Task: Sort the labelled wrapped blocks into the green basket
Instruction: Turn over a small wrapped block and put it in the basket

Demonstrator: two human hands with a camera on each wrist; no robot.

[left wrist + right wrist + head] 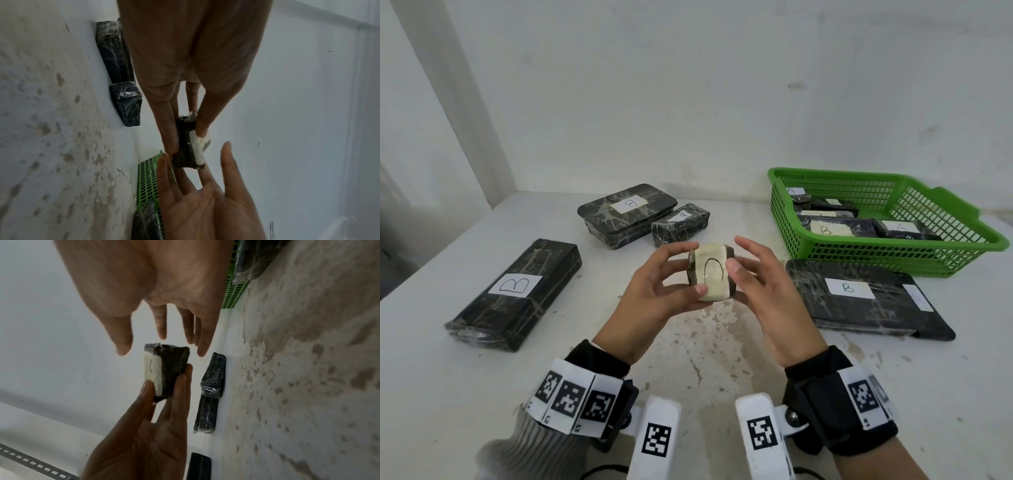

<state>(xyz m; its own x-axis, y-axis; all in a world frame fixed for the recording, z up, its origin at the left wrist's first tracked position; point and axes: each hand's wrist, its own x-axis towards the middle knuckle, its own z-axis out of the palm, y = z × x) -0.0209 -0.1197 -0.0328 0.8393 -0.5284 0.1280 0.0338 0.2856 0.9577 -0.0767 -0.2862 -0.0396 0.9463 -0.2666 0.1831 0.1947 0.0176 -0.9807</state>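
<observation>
Left hand (pixel 144 426) pinches wrapped block (pixel 166 371); right hand (pixel 156 288) spread, apart.

Small block (pixel 710 271): dark body showing under glossy, crinkled clear film; pale paper label looking smooth beneath the wrap. Long block (pixel 517 294): same shiny film catching light in streaks, white matt paper label. Green basket (pixel 959 219): moulded plastic lattice, slight sheen. Surface (pixel 709 346): matt white finish wearing through in rough brown patches.
</observation>
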